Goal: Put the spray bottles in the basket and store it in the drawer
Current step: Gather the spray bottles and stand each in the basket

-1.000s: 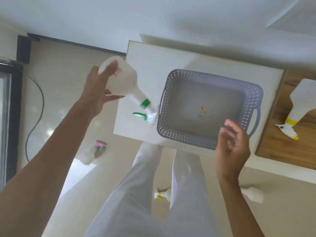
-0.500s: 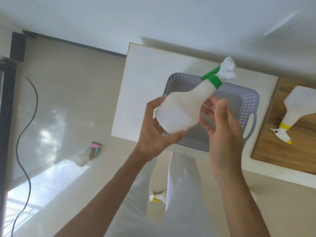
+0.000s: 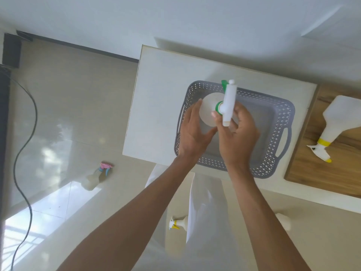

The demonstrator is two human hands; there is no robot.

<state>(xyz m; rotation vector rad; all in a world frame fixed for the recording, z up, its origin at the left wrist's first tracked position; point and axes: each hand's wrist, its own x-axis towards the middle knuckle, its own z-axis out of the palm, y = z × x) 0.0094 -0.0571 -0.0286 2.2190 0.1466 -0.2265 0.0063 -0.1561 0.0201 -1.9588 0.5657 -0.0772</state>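
Observation:
A white spray bottle with a green collar (image 3: 210, 108) stands upright in the left end of the grey perforated basket (image 3: 273, 137), its nozzle head pointing up at me. My left hand (image 3: 193, 133) wraps the bottle's left side and my right hand (image 3: 237, 137) holds it at the neck and right side. A second white bottle with a yellow collar (image 3: 336, 122) lies on the wooden surface to the right. On the floor lie a pink-and-blue-topped bottle (image 3: 96, 176), a yellow-topped one (image 3: 178, 224) and a further white bottle (image 3: 283, 221), half hidden by my right arm.
The basket sits on a white cabinet top (image 3: 156, 106) against the wall. A wooden top (image 3: 332, 169) adjoins it on the right. A black cable (image 3: 25, 133) runs over the tiled floor at the left. My white-trousered legs stand below the cabinet edge.
The green-collared bottle went from my left hand at the cabinet's left edge into both hands over the basket, then turned upright and came down into the basket's left end.

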